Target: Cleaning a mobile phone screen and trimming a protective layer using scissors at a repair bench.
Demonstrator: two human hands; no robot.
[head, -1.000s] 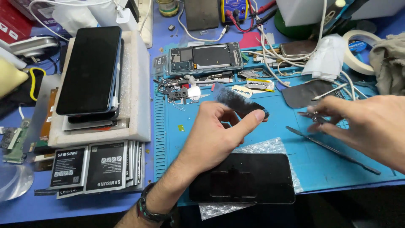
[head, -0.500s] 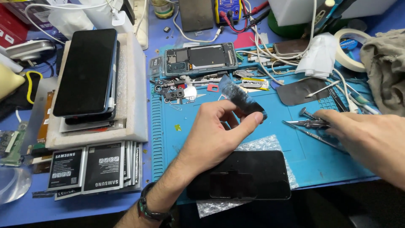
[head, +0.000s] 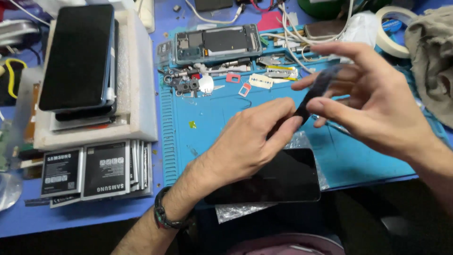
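Both hands work a thin dark film above the blue mat: left hand pinches its lower end, right hand fingers close on its upper part, so peeling it apart seems underway, needing a steady pull.

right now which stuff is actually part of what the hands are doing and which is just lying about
In hand:
- dark film strip, pinched between left hand and right hand
- black phone screen lying just below them

Lying about:
- opened phone frame
- stacked phones
- batteries
- tape roll
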